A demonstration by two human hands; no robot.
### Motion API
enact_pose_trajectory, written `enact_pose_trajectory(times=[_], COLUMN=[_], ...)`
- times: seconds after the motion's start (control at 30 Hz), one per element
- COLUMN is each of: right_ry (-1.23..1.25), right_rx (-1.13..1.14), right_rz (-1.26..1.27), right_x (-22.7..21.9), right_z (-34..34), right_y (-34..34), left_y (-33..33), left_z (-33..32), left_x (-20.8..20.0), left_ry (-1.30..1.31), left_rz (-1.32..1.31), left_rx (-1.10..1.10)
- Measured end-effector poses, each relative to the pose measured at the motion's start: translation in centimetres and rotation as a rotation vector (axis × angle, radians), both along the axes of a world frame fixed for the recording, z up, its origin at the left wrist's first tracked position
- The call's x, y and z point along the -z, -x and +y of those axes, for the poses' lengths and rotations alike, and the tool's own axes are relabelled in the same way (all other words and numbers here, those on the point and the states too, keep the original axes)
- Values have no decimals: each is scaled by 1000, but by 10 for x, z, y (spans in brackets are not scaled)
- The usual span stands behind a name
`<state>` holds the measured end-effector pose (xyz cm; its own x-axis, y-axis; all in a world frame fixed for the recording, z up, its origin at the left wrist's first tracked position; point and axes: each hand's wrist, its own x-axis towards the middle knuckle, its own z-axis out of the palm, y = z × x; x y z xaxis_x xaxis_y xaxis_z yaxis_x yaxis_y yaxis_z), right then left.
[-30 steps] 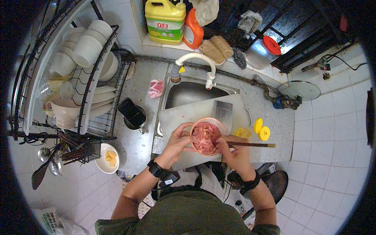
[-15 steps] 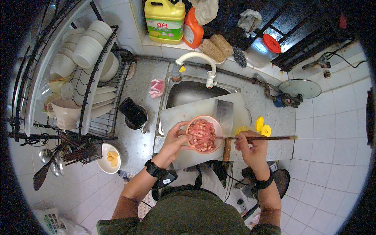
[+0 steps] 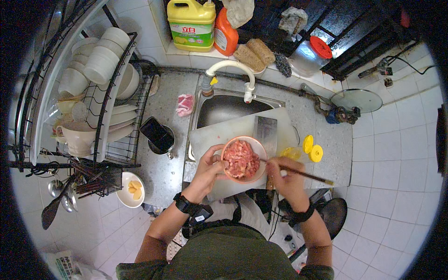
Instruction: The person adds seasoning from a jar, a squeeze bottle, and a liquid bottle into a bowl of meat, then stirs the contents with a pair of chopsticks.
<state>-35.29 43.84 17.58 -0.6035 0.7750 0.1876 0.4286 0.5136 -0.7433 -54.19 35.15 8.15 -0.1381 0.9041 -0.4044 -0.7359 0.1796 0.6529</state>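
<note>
Left hand (image 3: 208, 169) cups the pink bowl of raw meat (image 3: 242, 159) on the cutting board (image 3: 224, 133). Right hand (image 3: 287, 179) grips the chopsticks (image 3: 298, 173) — long axis nearly level, tips in the meat, back ends aimed right and slightly down toward the tabletop (image 3: 333, 154) edge.

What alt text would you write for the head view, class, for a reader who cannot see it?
Seen from above, a person's left hand steadies a pink bowl of raw sliced meat on a white cutting board over a sink, while the right hand works chopsticks into it. A cleaver lies just behind.
</note>
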Motion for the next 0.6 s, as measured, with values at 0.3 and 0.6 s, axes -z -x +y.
enact_pose_trajectory(times=[0.3,0.6], right_ry=[77,29], right_rx=[52,-89], right_rz=[101,121], right_x=[4,5], right_z=[-9,1], right_y=[5,21], left_y=[3,3], left_z=[3,8], left_x=[-11,-12], left_ry=[39,23], left_rz=[66,20], left_rx=[-1,34])
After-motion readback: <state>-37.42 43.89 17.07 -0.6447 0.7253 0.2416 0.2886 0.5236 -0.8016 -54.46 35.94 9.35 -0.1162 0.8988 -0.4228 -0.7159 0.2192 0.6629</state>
